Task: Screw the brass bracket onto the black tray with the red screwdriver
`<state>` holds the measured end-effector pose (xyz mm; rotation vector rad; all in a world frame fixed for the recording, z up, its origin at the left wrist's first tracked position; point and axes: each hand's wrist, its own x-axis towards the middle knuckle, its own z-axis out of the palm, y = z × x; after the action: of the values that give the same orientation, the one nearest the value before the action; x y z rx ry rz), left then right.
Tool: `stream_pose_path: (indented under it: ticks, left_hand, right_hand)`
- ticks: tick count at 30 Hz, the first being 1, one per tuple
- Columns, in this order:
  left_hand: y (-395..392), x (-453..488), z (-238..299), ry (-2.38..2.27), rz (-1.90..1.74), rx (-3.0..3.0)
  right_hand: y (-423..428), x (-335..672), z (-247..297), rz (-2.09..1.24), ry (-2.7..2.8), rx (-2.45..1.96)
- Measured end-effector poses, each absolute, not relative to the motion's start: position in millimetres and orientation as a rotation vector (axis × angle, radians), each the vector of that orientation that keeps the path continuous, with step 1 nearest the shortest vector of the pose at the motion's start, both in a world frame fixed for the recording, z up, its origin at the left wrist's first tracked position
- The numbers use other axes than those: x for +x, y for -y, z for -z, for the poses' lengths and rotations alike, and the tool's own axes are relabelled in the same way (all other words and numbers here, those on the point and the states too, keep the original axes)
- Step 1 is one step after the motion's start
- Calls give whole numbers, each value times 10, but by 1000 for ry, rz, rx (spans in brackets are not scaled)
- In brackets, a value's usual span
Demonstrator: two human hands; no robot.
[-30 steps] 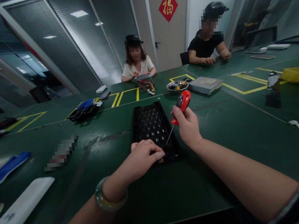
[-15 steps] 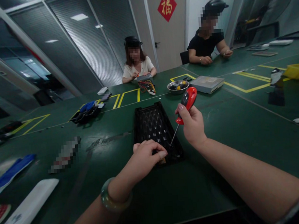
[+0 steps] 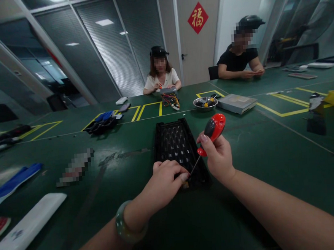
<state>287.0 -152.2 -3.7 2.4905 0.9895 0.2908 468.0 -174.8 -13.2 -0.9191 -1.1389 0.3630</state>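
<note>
Fingers of the left hand (image 3: 165, 178) curled and bearing down at the near end of a black plastic tray (image 3: 171, 142), fingertips just beside a small tan part (image 3: 185, 184), half hidden, any grip on it impossible to tell. Fingers of the right hand (image 3: 218, 160) clenched round a red-and-black screwdriver (image 3: 214, 127), handle above the fingers, thin shaft slanting down towards the left fingertips, tip at or very near that part. Green worktop (image 3: 261, 206) beneath both hands; well ahead of the fingers, a steel bowl (image 3: 205, 102) of small bits and a metal-cased disc drive (image 3: 237, 103); farther on, a bundle of coloured wires (image 3: 171, 100). Seemingly a step of prying at or seating the small part, with a steady tip and a firm hold on the tray called for next.
</note>
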Motion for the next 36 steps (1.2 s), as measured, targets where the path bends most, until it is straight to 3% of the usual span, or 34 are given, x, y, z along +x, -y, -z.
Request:
stream_pose_path:
  ticks: [20,36]
  left_hand:
    - [1498,2790,122,-934,-452,2447]
    - [1488,2768,135,-878,-495,2471]
  right_hand:
    - [1755,4646,86,-632,1248,-825]
    - [1825,4562,21,-621,1350,-772]
